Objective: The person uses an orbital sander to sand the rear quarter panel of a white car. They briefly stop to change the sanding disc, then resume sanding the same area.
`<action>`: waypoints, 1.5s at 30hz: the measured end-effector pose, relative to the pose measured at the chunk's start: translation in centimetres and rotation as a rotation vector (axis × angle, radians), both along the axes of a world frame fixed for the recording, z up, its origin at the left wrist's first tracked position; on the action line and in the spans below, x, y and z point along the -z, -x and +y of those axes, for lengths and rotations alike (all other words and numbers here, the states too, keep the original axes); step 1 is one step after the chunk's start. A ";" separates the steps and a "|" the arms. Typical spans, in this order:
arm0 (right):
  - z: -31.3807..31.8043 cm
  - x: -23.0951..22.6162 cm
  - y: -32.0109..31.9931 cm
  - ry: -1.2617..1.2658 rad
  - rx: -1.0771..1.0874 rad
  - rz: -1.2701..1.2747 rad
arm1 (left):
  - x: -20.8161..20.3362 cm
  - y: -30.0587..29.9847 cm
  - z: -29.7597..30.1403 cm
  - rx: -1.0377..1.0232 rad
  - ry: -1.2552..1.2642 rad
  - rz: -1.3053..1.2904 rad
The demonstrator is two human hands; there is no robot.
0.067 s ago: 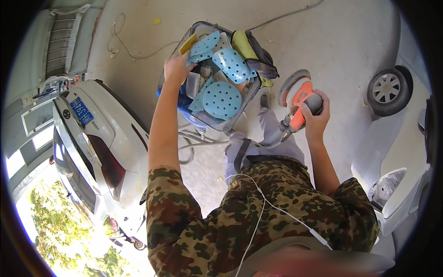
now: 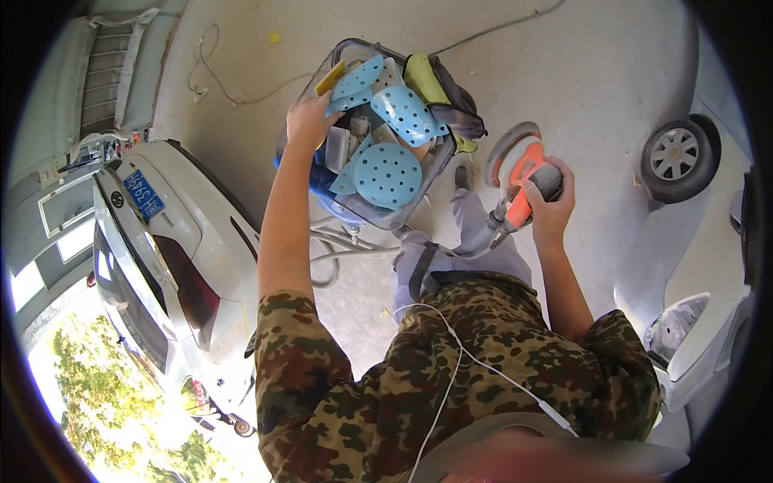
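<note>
discs (image 2: pixel 388 172) in basket (image 2: pixel 407 211) | sander (image 2: pixel 523 173) right of basket | car (image 2: pixel 157 258) left

White car (image 2: pixel 173 266) parked on the left, another white car (image 2: pixel 692 322) on the right, thin cord (image 2: pixel 233 92) lay on the grey floor (image 2: pixel 580 72), green trees (image 2: pixel 97 386) behind.

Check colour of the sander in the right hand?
Orange and grey sander, gripped by the right hand; clearest in the head view.
</note>
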State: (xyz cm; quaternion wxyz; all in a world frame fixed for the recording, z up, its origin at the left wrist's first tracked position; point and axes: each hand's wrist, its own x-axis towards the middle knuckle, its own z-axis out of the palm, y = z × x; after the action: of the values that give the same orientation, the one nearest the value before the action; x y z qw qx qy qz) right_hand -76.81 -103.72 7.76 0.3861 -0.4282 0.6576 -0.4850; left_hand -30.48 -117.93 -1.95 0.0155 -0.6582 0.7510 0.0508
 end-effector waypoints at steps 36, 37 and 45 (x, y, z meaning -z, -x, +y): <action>-2.3 -1.2 -5.8 0.073 -0.244 0.005 | -11.2 3.7 23.1 -0.460 0.006 2.733; -2.6 -1.2 -6.3 0.074 -0.259 0.003 | -11.3 4.1 22.9 -0.343 0.009 2.770; -6.1 -1.0 -6.8 0.087 -0.392 0.025 | -12.4 6.9 21.0 -0.652 0.176 2.216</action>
State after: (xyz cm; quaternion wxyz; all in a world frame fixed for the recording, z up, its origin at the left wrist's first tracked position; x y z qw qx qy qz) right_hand -69.99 -109.80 8.73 0.4460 -0.5705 0.5446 -0.4231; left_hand -37.35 -96.93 10.46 -0.7108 -0.4141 0.1485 0.5488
